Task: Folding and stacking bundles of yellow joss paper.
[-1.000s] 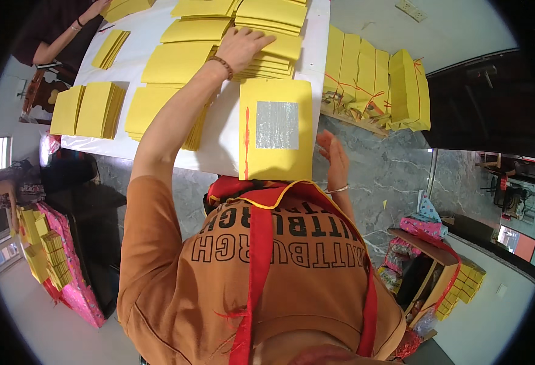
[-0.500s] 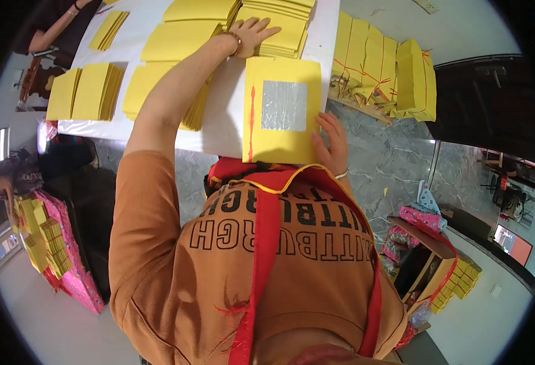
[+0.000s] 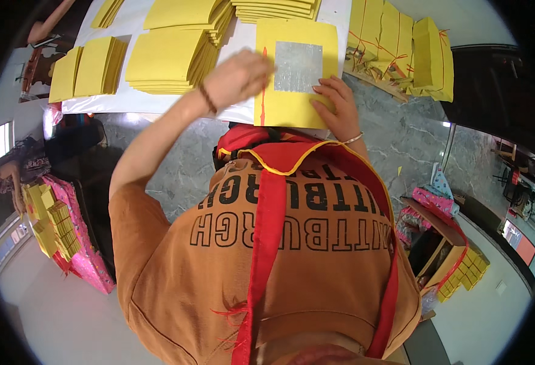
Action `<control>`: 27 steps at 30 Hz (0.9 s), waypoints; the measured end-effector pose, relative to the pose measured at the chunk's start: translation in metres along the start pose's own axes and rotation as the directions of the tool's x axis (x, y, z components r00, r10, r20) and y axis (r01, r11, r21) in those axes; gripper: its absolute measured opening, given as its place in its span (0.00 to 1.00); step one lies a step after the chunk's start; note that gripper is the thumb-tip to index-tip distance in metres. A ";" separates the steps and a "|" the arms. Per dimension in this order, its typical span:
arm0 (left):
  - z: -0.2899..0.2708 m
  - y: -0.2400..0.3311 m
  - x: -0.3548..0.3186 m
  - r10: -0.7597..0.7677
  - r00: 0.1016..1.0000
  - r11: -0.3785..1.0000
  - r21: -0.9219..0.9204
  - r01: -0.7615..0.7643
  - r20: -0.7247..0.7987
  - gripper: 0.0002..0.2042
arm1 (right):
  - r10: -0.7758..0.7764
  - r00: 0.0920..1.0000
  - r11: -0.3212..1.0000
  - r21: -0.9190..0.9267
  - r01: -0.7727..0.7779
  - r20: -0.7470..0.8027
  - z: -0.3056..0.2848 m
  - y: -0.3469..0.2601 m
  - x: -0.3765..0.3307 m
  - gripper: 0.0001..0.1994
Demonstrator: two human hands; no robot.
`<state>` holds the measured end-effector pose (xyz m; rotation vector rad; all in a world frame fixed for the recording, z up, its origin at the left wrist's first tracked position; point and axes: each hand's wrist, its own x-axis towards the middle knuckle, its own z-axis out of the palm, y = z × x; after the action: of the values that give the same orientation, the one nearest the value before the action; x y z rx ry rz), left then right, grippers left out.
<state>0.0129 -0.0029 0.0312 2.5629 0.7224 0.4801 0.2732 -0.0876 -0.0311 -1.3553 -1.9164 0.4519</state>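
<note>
A yellow paper sheet (image 3: 291,109) lies at the table's near edge, with a silver foil square (image 3: 298,67) in its middle and a red streak down its left side. My left hand (image 3: 238,79) is over the sheet's left margin beside the red streak. Its fingers look bent but are smeared by motion, so whether they hold anything is unclear. My right hand (image 3: 338,106) rests on the sheet's right edge, fingers stretched out and thumb apart. Just left of my left hand stands a thick stack of folded yellow paper (image 3: 164,61).
More yellow paper stacks (image 3: 100,67) cover the white table (image 3: 152,104). Yellow bundles tied with red string (image 3: 422,61) stand at the right beyond the table. A cardboard box (image 3: 444,255) is at the lower right. Another person's arm (image 3: 51,21) shows at the far left.
My left hand has come back from the far stack toward me, down to the sheet's left side. My right hand stays at the sheet's right edge. The view has shifted slightly.
</note>
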 end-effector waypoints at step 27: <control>0.010 0.019 -0.034 -0.202 0.954 0.880 -0.386 0.276 0.221 0.09 | 0.190 0.975 0.867 0.445 -0.223 0.118 -0.006 0.012 -0.003 0.22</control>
<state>-0.0026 -0.0401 0.0249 2.0549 0.7688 0.2841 0.2858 -0.0861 -0.0359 -1.2382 -1.5834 1.0030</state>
